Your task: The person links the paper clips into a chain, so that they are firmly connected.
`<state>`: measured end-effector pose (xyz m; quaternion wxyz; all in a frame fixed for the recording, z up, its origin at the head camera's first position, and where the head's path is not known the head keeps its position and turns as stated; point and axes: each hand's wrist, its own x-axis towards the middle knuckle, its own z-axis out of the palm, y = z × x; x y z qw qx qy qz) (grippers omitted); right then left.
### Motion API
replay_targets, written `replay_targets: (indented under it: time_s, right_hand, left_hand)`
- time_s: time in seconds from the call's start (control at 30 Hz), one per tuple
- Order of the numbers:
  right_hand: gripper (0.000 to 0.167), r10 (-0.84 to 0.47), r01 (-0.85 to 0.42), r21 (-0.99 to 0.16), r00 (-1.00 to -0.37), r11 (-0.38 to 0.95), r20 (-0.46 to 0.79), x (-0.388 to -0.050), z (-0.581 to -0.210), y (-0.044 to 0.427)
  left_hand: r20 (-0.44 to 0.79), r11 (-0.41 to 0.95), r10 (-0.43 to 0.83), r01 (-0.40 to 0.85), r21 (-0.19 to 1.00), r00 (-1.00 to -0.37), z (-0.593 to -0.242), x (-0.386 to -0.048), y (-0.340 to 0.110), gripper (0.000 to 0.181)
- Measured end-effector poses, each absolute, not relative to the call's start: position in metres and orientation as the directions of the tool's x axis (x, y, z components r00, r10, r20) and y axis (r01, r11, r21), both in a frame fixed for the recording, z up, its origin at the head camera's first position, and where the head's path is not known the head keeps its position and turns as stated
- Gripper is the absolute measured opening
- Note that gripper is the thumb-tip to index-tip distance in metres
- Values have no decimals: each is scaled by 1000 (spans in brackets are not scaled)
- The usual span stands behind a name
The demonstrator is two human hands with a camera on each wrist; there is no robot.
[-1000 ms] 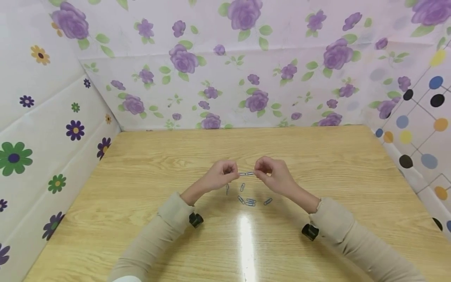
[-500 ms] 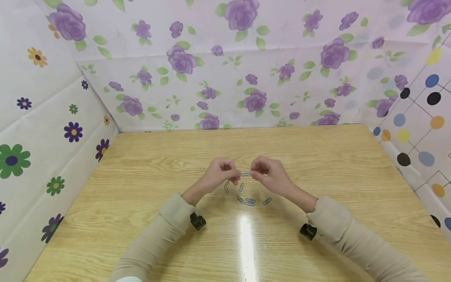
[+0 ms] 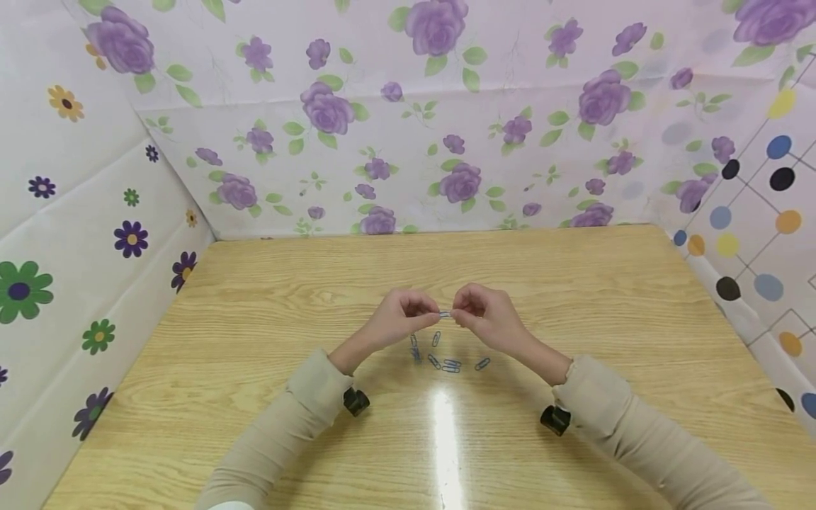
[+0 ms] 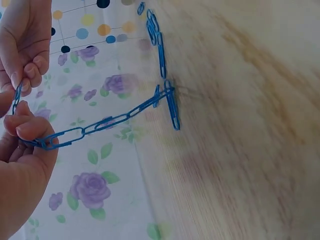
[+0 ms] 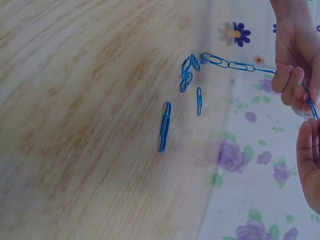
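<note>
In the head view, my left hand (image 3: 403, 316) and right hand (image 3: 489, 314) face each other above the wooden table. A blue paper clip (image 3: 445, 314) spans the small gap between their fingertips, and both hands pinch it. From my left fingers a chain of linked blue paper clips (image 4: 120, 118) hangs down to the tabletop. My right fingers hold the far end of the short blue clip (image 4: 17, 97); whether it is hooked into the chain is hidden by the fingers. Loose paper clips lie below the hands, one upright-lying clip (image 3: 436, 338) nearest them.
Several more loose blue clips lie closer to me: a slanted clip (image 3: 434, 362), a close pair (image 3: 451, 366) and a clip (image 3: 482, 364) off to the right. Patterned sheets (image 3: 382, 142) border the table (image 3: 287, 283) at the back and sides.
Both hands have drawn closer together, so less of the clip shows between them. The left fingers shifted their grip, and the hanging chain's lower end has come down nearer to me.
</note>
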<state>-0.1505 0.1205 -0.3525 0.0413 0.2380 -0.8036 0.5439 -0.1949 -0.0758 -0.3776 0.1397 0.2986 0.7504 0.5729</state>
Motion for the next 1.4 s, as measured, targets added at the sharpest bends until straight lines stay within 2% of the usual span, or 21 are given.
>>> replay_targets:
  time_s: [0.3,0.5,0.63,0.87,1.07,1.4]
  right_hand:
    - [5,-331,-408,-861,-893,304,306,-153,-356,124]
    - [8,-332,-384,-822,-908,420,255,-167,-383,143]
    - [7,-404,-404,-763,-892,505,206,-169,-396,157]
    - [8,-568,-472,-649,-820,596,74,-168,-419,177]
    - [7,-613,-506,-619,-788,601,49,-167,-429,178]
    - [12,-642,-511,-593,-767,623,-14,-165,-429,174]
  left_hand:
    - [251,206,609,455,866,-753,-356,-182,-71,9]
    - [257,217,619,476,852,-742,-354,-182,-71,9]
    - [261,223,629,491,842,-732,-356,-184,-74,9]
    - [254,244,639,504,829,-726,-352,-184,-81,8]
    - [253,235,640,498,835,-725,-352,-188,-85,8]
    - [162,269,628,408,873,-761,-358,-198,-89,11]
